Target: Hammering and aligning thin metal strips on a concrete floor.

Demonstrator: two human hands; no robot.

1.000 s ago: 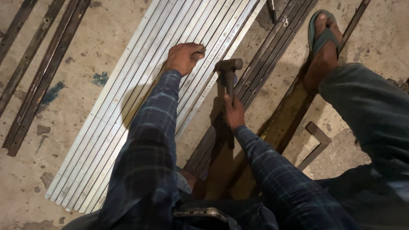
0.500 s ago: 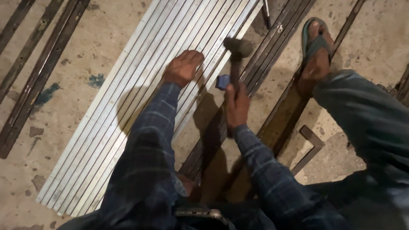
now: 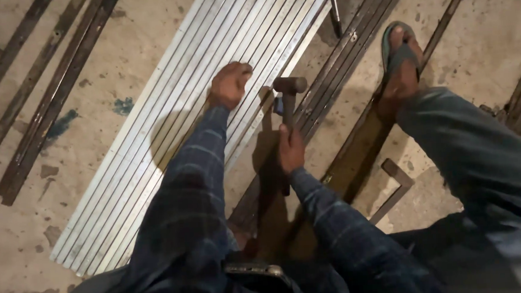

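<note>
the pale ribbed metal panel of long parallel slats [image 3: 154,152] lies flat on the stained concrete floor [image 3: 60,68], running aslant from the lower left toward the top of the view. the left hand [image 3: 229,84] rests on the panel's upper half, near its right edge, palm down with the fingers curled together against the slats. just right of that edge the right hand [image 3: 290,151] is clamped round the shaft of a dark metal-headed hammer [image 3: 288,94], whose head sits over the panel's right rim; whether it touches the rim cannot be told. right of the panel, dark steel channel bars [image 3: 339,59] lie alongside it. further right, a foot in a green rubber sandal [image 3: 399,56] stands on the floor. left of the panel, well apart, rusty flat iron strips [image 3: 50,98] lie in a similar slant.
</note>
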